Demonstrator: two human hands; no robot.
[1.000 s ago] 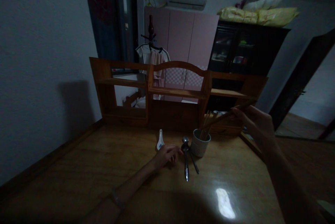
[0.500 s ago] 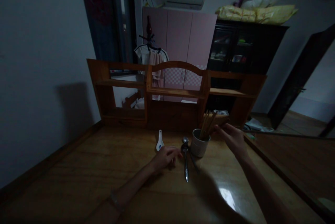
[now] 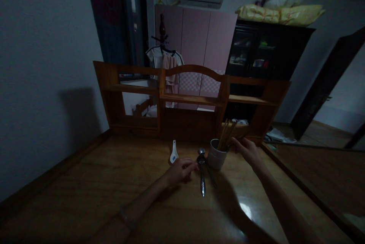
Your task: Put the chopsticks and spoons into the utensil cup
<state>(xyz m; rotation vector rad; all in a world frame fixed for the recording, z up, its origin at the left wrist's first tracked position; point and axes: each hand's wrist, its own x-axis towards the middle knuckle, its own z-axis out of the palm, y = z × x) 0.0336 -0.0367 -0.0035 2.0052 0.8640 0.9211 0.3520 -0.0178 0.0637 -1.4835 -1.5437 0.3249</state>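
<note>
My left hand [image 3: 180,170] rests low over the table, fingers loosely bent and apart, holding nothing visible. Its fingertips are close to two metal spoons [image 3: 202,183] that lie crossed, bowls toward the back; whether they touch cannot be made out. Behind that hand is a white ceramic spoon [image 3: 173,155] with a blue mark, partly covered by it. A light grey cup [image 3: 217,158] stands right of the metal spoons with several wooden chopsticks [image 3: 225,133] in it. At the cup's right rim my right hand [image 3: 249,153] is pinched; what it grips is too dark to name.
A wooden shelf unit [image 3: 189,101] runs along the back of the glossy table [image 3: 137,183]. The white wall [image 3: 51,84] borders the left side. The table's raised right edge [image 3: 299,183] runs past my right arm. Pink and black cabinets stand beyond.
My right hand has moved slightly down and left, nearer the cup's rim. My left hand and the spoons stay about where they were.
</note>
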